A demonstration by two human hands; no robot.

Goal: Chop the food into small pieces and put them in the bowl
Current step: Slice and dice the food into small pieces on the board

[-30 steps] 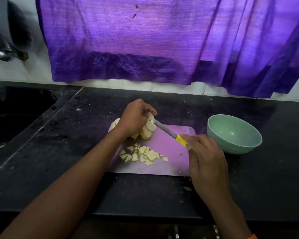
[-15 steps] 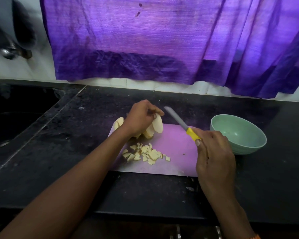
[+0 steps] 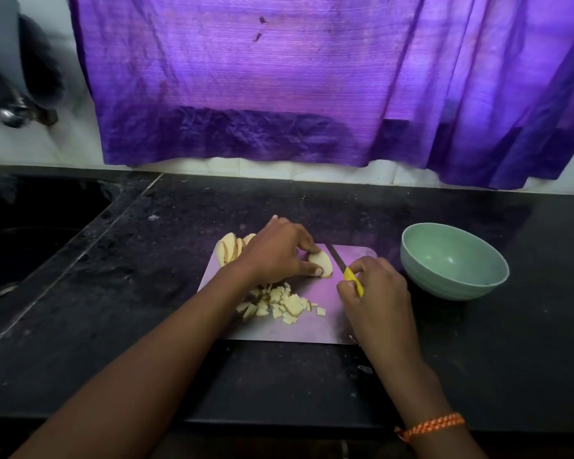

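On a board (image 3: 325, 329) atop the counter (image 3: 478, 342), the left hand (image 3: 279, 255) pinched a slice (image 3: 322, 263) lying flat, while the right hand (image 3: 376, 293) gripped a knife (image 3: 347, 270), blade pointing away. Cubes (image 3: 282, 304) lay nearby; the bowl (image 3: 453, 261) stood right.

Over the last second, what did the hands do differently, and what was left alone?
The left hand drew one slice away from the stack of slices and laid it flat on the cutting board, pinning it there. The right hand, gripping the knife throughout, lifted the blade, then brought it down beside that slice. The chopped pieces and green bowl stayed put.
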